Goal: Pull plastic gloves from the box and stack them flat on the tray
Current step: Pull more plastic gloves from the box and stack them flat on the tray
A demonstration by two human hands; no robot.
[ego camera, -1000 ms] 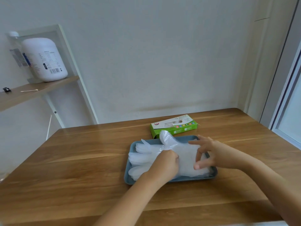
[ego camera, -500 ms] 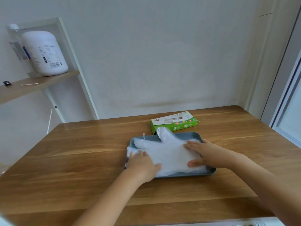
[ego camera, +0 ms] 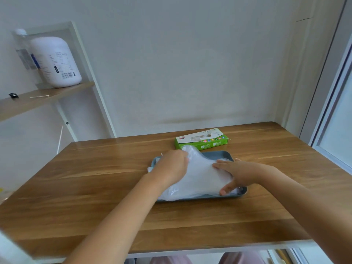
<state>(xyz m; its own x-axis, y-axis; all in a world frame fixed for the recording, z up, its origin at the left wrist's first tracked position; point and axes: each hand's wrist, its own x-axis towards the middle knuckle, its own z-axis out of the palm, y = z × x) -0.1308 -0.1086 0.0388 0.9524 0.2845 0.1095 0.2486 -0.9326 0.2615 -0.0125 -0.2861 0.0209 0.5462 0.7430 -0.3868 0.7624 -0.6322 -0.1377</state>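
Gloves [ego camera: 198, 176] piled on tray [ego camera: 219, 154], under both hands; left hand [ego camera: 171, 166] curled, grip pinched on gloves at far left; right hand [ego camera: 234, 173] flat, fingers spread, pressing right side; box [ego camera: 202, 141] on worktop [ego camera: 95, 178] just behind tray.

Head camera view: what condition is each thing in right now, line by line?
plastic gloves: piled on the tray, top one rumpled, not yet flat
tray: flat on the table, mostly covered
glove box: lying flat behind the tray, top slot open
left hand: pressing on the gloves
right hand: spread, fingers on the gloves
white jug: upright on the shelf
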